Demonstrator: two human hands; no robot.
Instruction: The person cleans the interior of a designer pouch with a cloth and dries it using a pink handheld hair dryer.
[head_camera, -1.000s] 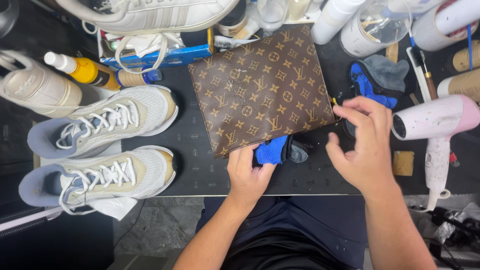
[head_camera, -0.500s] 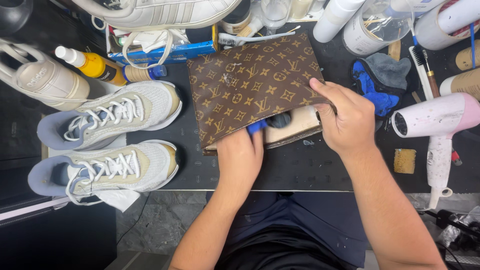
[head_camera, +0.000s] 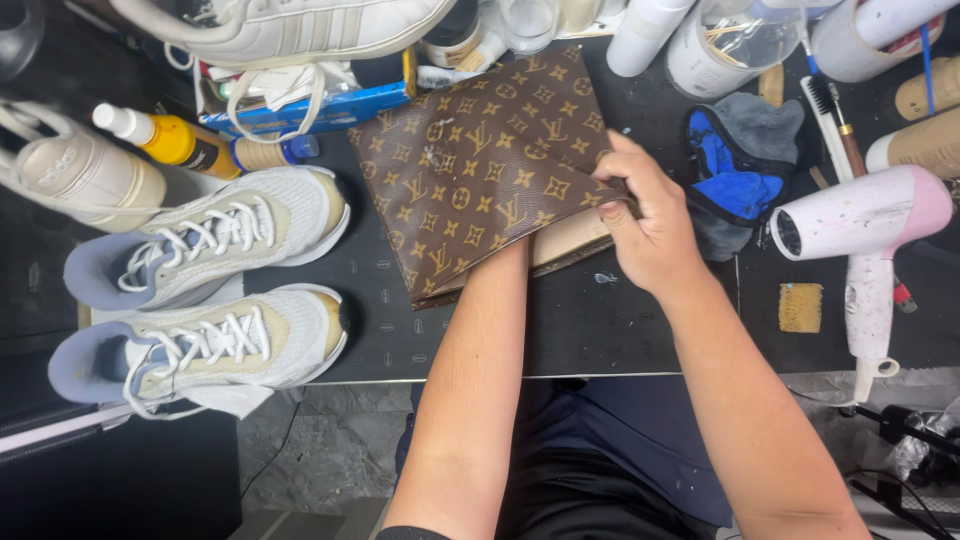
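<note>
Brown patterned pouch (head_camera: 480, 170): left hand inside, right hand (head_camera: 645, 225) pinching edge.

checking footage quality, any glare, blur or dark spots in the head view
Head view: sharp and evenly lit over the brown patterned pouch and right hand; a mild sheen on the pink hair dryer; the lower left corner falls into shadow; no motion blur shows; the left hand is hidden inside the pouch.

Bare forearms, no sleeves showing; dark navy garment, perhaps an apron.
</note>
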